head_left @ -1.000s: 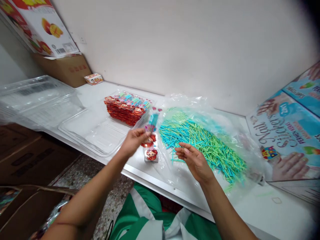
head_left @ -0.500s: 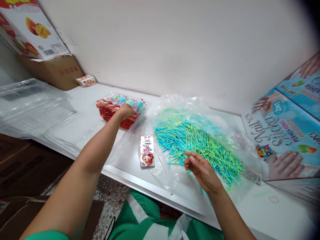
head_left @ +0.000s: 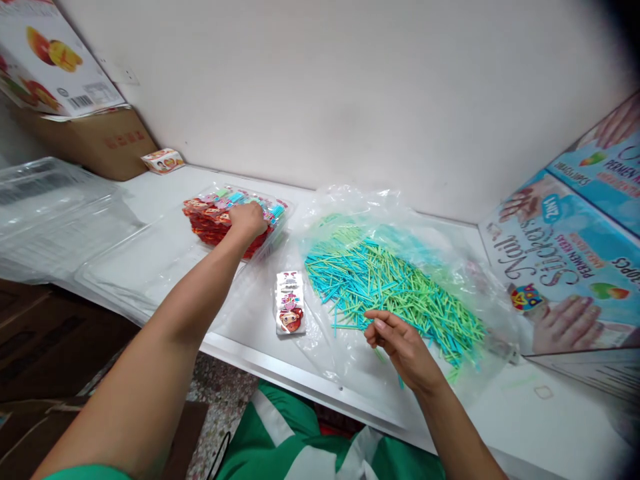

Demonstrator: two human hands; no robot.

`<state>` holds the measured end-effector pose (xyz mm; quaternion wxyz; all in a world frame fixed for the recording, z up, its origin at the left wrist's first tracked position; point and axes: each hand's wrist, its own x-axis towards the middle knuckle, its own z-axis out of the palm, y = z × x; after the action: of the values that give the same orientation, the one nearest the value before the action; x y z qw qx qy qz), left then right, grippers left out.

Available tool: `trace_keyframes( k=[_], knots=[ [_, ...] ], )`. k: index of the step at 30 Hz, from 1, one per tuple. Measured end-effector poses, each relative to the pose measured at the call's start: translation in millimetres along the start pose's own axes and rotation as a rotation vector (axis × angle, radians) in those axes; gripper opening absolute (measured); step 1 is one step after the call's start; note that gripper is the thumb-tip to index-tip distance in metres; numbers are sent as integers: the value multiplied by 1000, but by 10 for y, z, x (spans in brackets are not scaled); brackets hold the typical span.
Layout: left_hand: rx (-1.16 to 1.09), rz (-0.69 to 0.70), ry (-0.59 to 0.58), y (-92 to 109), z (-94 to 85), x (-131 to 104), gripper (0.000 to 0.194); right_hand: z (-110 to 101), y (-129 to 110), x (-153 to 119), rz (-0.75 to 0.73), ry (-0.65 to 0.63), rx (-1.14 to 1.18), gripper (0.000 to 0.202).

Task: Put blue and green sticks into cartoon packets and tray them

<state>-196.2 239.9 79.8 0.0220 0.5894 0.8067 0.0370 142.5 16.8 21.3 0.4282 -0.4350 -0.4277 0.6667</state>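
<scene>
My left hand [head_left: 248, 219] reaches over a clear plastic box packed with red picture packets [head_left: 207, 223]; its fingertips are hidden behind the hand, with something I cannot make out beneath them. Over the front edge of a heap of blue and green sticks [head_left: 385, 277], my right hand [head_left: 397, 340] hovers with thumb and forefinger near each other and the other fingers curled; any stick in it is too small to tell. The sticks lie on an open clear plastic bag [head_left: 320, 340]. Between the hands, a small stack of picture cards [head_left: 290, 303] lies on the white table [head_left: 240, 343].
Clear plastic boxes [head_left: 45, 207] and a lid lie at the left. Behind them stand a brown carton [head_left: 115, 140] with a fruit-print box [head_left: 65, 60] on top and a small box [head_left: 163, 161]. Blue nail sticker boxes [head_left: 570, 267] stand at the right.
My left hand has shifted slightly left and down over the packets. My right hand has stayed near the sticks, its fingers a little differently bent. The whole view has shifted slightly.
</scene>
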Motion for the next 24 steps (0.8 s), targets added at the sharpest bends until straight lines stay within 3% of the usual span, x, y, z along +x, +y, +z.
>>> trace_keyframes(
  k=[8, 10, 13, 16, 19, 21, 24],
  knots=[
    [53, 19, 134, 97, -22, -165, 56, 19, 48, -20, 0, 9, -20, 23],
    [35, 42, 195, 134, -62, -316, 51, 28, 66, -22, -4, 16, -39, 24],
    [-35, 130, 198, 206, -21, -766, 44, 34, 111, -24, -4, 28, -58, 25],
    [-165, 256, 70, 230, 251, -1369, 40, 38, 168, -33, 10, 43, -71, 26],
    [-219, 113, 91, 141, 676, -1836, 45, 47, 203, -57, 15, 53, -99, 28],
    [-255, -30, 73, 38, 938, -1974, 55, 57, 205, -82, 10, 45, -119, 29],
    [-394, -191, -95, -109, 1189, -1962, 56, 69, 191, -122, 3, 31, -137, 29]
  ],
)
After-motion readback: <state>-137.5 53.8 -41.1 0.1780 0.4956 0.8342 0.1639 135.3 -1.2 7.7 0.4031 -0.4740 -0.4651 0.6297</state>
